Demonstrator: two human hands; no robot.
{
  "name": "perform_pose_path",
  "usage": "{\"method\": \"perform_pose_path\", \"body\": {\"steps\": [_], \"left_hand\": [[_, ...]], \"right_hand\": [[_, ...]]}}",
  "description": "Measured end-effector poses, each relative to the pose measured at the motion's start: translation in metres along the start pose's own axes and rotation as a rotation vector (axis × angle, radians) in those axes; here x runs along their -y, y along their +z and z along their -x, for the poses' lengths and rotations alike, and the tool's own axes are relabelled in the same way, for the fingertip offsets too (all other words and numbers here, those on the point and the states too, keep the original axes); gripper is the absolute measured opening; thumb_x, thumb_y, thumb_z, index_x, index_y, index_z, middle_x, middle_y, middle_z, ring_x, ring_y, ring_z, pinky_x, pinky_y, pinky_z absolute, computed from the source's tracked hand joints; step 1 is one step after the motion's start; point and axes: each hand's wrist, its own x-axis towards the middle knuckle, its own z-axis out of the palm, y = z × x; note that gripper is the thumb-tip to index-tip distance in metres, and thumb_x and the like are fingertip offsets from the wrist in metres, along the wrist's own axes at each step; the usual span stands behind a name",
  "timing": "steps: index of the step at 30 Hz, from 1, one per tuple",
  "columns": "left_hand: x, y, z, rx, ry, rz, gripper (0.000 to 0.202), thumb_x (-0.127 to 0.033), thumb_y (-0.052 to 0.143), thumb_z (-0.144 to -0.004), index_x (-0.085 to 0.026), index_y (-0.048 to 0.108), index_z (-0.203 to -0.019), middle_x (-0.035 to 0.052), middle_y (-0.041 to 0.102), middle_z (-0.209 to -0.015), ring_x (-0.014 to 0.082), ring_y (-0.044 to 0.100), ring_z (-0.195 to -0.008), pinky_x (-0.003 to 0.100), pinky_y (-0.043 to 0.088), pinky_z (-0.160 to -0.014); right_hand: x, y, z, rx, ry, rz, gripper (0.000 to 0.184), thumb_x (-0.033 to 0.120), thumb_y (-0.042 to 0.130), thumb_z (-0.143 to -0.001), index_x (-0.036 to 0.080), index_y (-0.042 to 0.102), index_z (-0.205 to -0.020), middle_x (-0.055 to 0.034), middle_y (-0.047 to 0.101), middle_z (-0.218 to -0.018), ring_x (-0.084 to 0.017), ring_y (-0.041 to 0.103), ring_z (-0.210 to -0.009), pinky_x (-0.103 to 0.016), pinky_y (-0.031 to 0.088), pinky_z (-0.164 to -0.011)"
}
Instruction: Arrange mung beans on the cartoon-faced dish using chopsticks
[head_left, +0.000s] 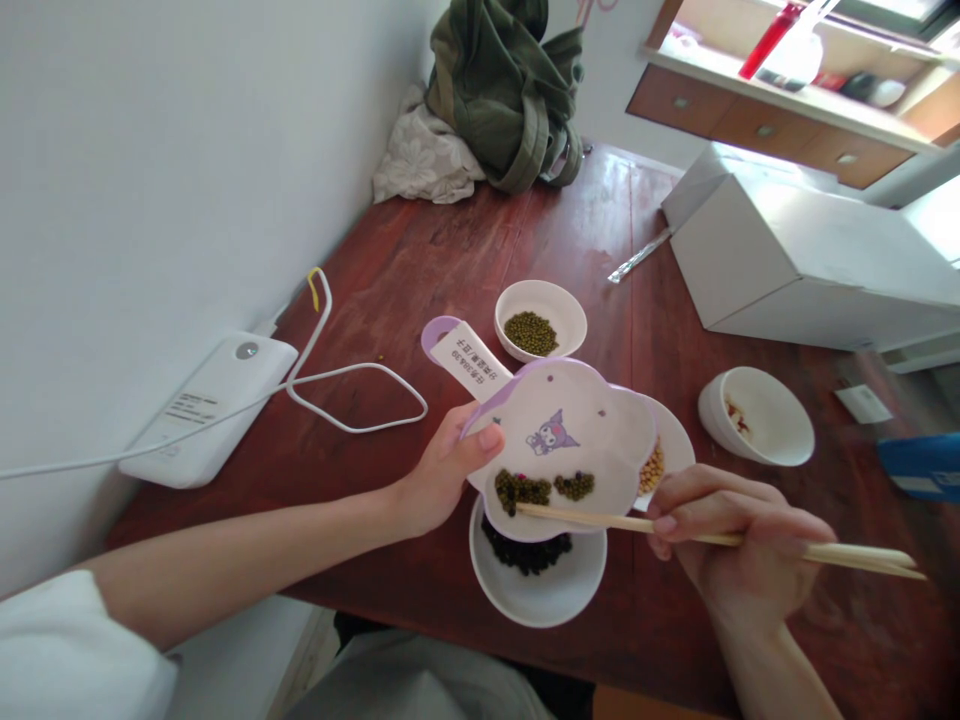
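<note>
right hand [739, 540] closed around chopsticks [720, 538], tips among green beans [544, 488] at 6 o'clock in the purple-rimmed dish [577, 425]. left hand [442, 470] pinches that dish's 9 o'clock rim, tilted above bowl of black beans [536, 580]. bowl of mung beans [541, 318] at 12 o'clock.

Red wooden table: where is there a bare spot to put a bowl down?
The red wooden table is bare between the looped white cable, the small white bowl of green beans and the green bag. Another bare strip lies between that bowl and the white cardboard box. It is crowded around the purple cartoon plate, held over other bowls.
</note>
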Motion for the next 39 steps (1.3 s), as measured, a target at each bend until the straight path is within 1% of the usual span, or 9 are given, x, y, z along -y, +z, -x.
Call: {"method": "perform_pose_path", "body": {"steps": [5,7,10,12,16,25,30,33,39], "left_hand": [[0.0034,-0.0058,0.0017,0.012,0.007,-0.018,0.071,-0.075,0.067,-0.098,-0.016,0.077,-0.136,0.0138,0.084,-0.113,0.0343,0.081,-0.106,0.036,0.062,-0.081],[0.0043,-0.0072,0.0023,0.009,0.002,-0.015,0.072,-0.076,0.067,-0.098,-0.017,0.076,-0.137,0.0137,0.084,-0.113,0.0342,0.081,-0.105,0.036,0.062,-0.081],[0.0043,-0.0072,0.0023,0.000,-0.006,-0.017,0.073,-0.077,0.068,-0.097,-0.017,0.075,-0.138,0.0133,0.084,-0.112,0.0337,0.081,-0.103,0.036,0.062,-0.080],[0.0038,-0.0067,0.0019,0.005,0.002,-0.021,0.072,-0.076,0.068,-0.097,-0.017,0.075,-0.139,0.0133,0.084,-0.112,0.0334,0.081,-0.104,0.036,0.061,-0.080],[0.0029,-0.0059,0.0012,0.027,0.014,-0.015,0.069,-0.074,0.067,-0.099,-0.017,0.076,-0.138,0.0132,0.084,-0.113,0.0325,0.081,-0.104,0.034,0.061,-0.080],[0.0017,-0.0037,-0.0002,0.022,0.004,-0.017,0.069,-0.074,0.068,-0.098,-0.015,0.078,-0.132,0.0138,0.084,-0.116,0.0332,0.080,-0.108,0.035,0.061,-0.084],[0.0015,-0.0012,-0.0004,0.009,-0.019,-0.009,0.072,-0.077,0.069,-0.096,-0.015,0.077,-0.132,0.0146,0.083,-0.117,0.0335,0.080,-0.107,0.035,0.060,-0.082],[0.0014,-0.0001,0.0001,-0.008,-0.022,-0.006,0.070,-0.077,0.070,-0.096,-0.015,0.078,-0.128,0.0143,0.083,-0.115,0.0337,0.080,-0.106,0.036,0.060,-0.082],[0.0019,0.0001,0.0009,-0.024,-0.025,0.002,0.068,-0.075,0.070,-0.096,-0.015,0.078,-0.125,0.0142,0.084,-0.114,0.0339,0.079,-0.106,0.036,0.060,-0.082]], "right_hand": [[0.0052,-0.0034,-0.0027,-0.047,-0.104,0.088,0.079,0.066,0.038,-0.115,0.022,0.087,-0.073,-0.0056,0.075,-0.067,-0.014,0.066,-0.048,-0.025,0.052,-0.038],[0.0059,-0.0043,-0.0037,-0.082,-0.169,0.121,0.076,0.063,0.038,-0.116,0.025,0.088,-0.075,-0.0039,0.075,-0.066,-0.014,0.067,-0.050,-0.025,0.054,-0.038],[0.0048,-0.0044,-0.0023,-0.140,-0.218,0.182,0.069,0.059,0.042,-0.117,0.027,0.089,-0.078,-0.0029,0.077,-0.070,-0.015,0.070,-0.055,-0.025,0.056,-0.041],[0.0036,-0.0033,-0.0002,-0.135,-0.188,0.204,0.072,0.062,0.042,-0.116,0.025,0.088,-0.076,-0.0042,0.078,-0.073,-0.015,0.071,-0.056,-0.026,0.057,-0.043],[0.0021,0.0006,0.0031,-0.087,-0.086,0.162,0.078,0.067,0.039,-0.114,0.020,0.087,-0.073,-0.0066,0.079,-0.075,-0.014,0.068,-0.051,-0.026,0.053,-0.040],[-0.0013,-0.0014,0.0031,-0.029,-0.025,0.059,0.076,0.070,0.043,-0.112,0.021,0.089,-0.078,-0.0079,0.079,-0.076,-0.014,0.068,-0.049,-0.026,0.054,-0.040],[-0.0013,0.0008,0.0021,-0.002,-0.033,0.043,0.074,0.067,0.043,-0.112,0.019,0.090,-0.081,-0.0093,0.079,-0.077,-0.015,0.069,-0.049,-0.026,0.054,-0.039],[-0.0003,0.0014,0.0019,0.013,-0.042,0.034,0.074,0.067,0.042,-0.113,0.019,0.090,-0.083,-0.0099,0.079,-0.078,-0.015,0.070,-0.051,-0.026,0.055,-0.039],[-0.0015,0.0005,-0.0009,0.066,-0.112,0.072,0.074,0.066,0.040,-0.113,0.020,0.091,-0.087,-0.0091,0.081,-0.081,-0.015,0.071,-0.053,-0.026,0.057,-0.042]]}}
